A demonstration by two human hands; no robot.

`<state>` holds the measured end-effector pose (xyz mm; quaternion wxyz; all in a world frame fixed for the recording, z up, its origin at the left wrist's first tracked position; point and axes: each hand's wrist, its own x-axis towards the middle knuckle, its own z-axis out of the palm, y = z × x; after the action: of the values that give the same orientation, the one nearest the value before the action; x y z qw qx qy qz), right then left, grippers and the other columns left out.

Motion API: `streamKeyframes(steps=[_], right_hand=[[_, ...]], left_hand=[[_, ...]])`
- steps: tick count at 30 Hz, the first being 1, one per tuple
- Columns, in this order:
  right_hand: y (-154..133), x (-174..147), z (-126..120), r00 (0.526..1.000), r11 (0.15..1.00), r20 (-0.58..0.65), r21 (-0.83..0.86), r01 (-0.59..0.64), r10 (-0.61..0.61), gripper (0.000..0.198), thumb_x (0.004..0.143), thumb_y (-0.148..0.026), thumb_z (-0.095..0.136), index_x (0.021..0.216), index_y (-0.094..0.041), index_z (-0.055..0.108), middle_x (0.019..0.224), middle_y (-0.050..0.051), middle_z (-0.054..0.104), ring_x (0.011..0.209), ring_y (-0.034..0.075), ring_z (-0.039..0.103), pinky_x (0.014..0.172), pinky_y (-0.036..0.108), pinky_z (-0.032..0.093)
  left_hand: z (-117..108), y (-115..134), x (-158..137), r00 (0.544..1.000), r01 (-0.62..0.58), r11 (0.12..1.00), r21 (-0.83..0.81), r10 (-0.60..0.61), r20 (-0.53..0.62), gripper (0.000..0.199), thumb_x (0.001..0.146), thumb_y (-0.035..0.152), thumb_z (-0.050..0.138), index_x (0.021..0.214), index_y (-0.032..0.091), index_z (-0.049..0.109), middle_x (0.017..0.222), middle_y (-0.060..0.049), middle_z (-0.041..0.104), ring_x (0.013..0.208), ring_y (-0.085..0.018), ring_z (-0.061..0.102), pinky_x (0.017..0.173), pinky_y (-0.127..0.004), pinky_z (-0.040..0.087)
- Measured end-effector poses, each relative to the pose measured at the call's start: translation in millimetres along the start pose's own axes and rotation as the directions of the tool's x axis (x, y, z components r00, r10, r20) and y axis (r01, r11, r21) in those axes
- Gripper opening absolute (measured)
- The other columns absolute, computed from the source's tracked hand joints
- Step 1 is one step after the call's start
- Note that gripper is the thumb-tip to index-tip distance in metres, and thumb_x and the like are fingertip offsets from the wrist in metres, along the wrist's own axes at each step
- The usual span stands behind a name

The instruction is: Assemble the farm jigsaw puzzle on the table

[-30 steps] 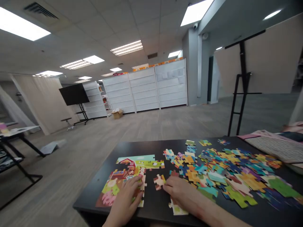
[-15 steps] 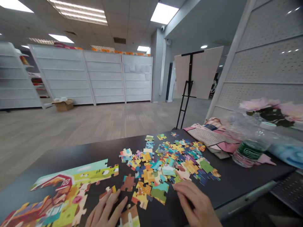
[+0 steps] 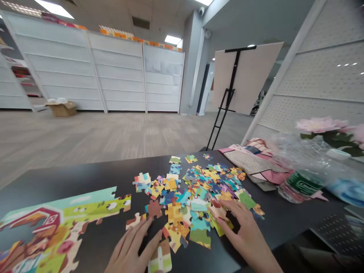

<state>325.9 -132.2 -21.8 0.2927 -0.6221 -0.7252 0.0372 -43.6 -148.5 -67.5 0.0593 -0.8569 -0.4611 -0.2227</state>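
Note:
My left hand lies low over the dark table with fingers stretched out. Its fingertips are by a brown and cream puzzle piece, partly covered by them. A brown, white and green piece lies beside its thumb. At the right side of a heap of loose puzzle pieces, my right hand has thumb and fingers apart. Its fingertips reach a brown and cream piece; a firm grip does not show. The partly joined farm puzzle, with a red barn and sheep, lies to the left.
Toward the table's right end are a plastic bottle with a green label, folded pink cloth, clear plastic wrap and pink flowers. An easel with a board stands behind. White shelving lines the far side.
My right hand has moved forward onto the edge of the heap, its thumb and fingers now around a brown and cream piece. My left hand stays near the same pieces. The view has shifted.

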Motion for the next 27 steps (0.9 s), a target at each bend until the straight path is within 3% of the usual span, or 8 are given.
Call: streamKeyframes(steps=[4,8,13,16,19,22,24,27], right_hand=[[6.5,1.9,0.1,1.000,1.000,0.008,0.018,-0.005,0.005,0.041,0.093,-0.048,0.059,0.129,-0.028,0.063,0.133,0.009,0.065,0.127,0.031,0.056,0.109,0.054,0.043],[10.1,8.0,0.2,0.996,0.999,0.081,0.025,0.042,-0.044,0.046,0.093,-0.050,0.055,0.131,-0.027,0.064,0.137,0.010,0.064,0.133,0.033,0.052,0.113,0.056,0.039],[5.5,31.8,-14.3,0.983,0.998,0.181,0.052,0.030,-0.039,0.051,0.086,-0.058,0.059,0.121,-0.024,0.071,0.130,0.013,0.068,0.126,0.035,0.057,0.107,0.052,0.045],[-16.1,43.9,-29.1,0.982,0.994,0.186,0.108,0.006,-0.026,0.052,0.082,-0.061,0.059,0.112,-0.022,0.074,0.112,0.014,0.074,0.108,0.035,0.067,0.090,0.046,0.055],[-60.8,42.5,-29.4,0.975,0.939,0.220,0.340,-0.050,-0.028,0.043,0.086,-0.060,0.059,0.100,-0.022,0.074,0.089,0.009,0.074,0.078,0.025,0.069,0.066,0.033,0.056],[-115.7,27.9,-5.6,0.964,0.744,0.265,0.646,-0.170,-0.010,0.043,0.083,-0.062,0.065,0.091,-0.020,0.071,0.079,0.007,0.072,0.064,0.020,0.066,0.058,0.029,0.056],[-146.6,16.0,17.8,0.949,0.595,0.314,0.765,-0.246,-0.011,0.044,0.080,-0.063,0.070,0.088,-0.019,0.069,0.078,0.007,0.072,0.061,0.019,0.066,0.058,0.029,0.057],[-175.4,3.8,47.3,0.944,0.460,0.331,0.838,-0.293,-0.002,0.042,0.077,-0.059,0.076,0.087,-0.019,0.069,0.076,0.007,0.072,0.065,0.020,0.067,0.060,0.030,0.059]], left_hand=[[-10.9,8.4,-3.2,0.998,0.026,0.999,0.038,-0.024,-0.052,0.053,0.088,0.049,0.067,0.139,0.041,0.057,0.149,0.001,0.055,0.133,-0.030,0.053,0.101,-0.039,0.053],[-30.4,19.8,-0.7,1.000,0.011,1.000,0.009,-0.011,-0.019,0.051,0.087,0.041,0.068,0.137,0.037,0.057,0.147,-0.003,0.057,0.133,-0.032,0.053,0.099,-0.045,0.055],[-61.9,37.1,8.9,0.980,0.190,0.959,-0.212,-0.173,0.096,0.046,0.089,0.028,0.063,0.134,0.035,0.057,0.147,-0.005,0.055,0.139,-0.034,0.045,0.108,-0.056,0.046],[-77.4,47.2,10.5,0.967,0.253,0.879,-0.404,-0.235,0.094,0.042,0.090,0.020,0.059,0.130,0.036,0.060,0.143,-0.004,0.056,0.139,-0.031,0.043,0.113,-0.054,0.040],[-83.7,59.4,9.1,0.937,0.287,0.719,-0.633,-0.347,0.032,0.032,0.089,0.017,0.060,0.118,0.029,0.065,0.128,-0.006,0.064,0.124,-0.027,0.055,0.108,-0.045,0.045],[-79.3,69.5,6.7,0.833,0.322,0.409,-0.854,-0.551,0.049,0.032,0.084,0.018,0.067,0.116,0.023,0.062,0.113,-0.008,0.068,0.102,-0.023,0.066,0.087,-0.034,0.054],[-75.6,70.9,3.4,0.770,0.284,0.196,-0.939,-0.630,0.101,0.035,0.083,0.020,0.070,0.116,0.020,0.058,0.104,-0.008,0.068,0.090,-0.020,0.068,0.076,-0.029,0.054],[-77.0,65.4,-5.0,0.725,0.213,0.042,-0.976,-0.677,0.129,0.033,0.085,0.025,0.071,0.113,0.018,0.057,0.092,-0.005,0.067,0.079,-0.015,0.065,0.070,-0.024,0.050]])
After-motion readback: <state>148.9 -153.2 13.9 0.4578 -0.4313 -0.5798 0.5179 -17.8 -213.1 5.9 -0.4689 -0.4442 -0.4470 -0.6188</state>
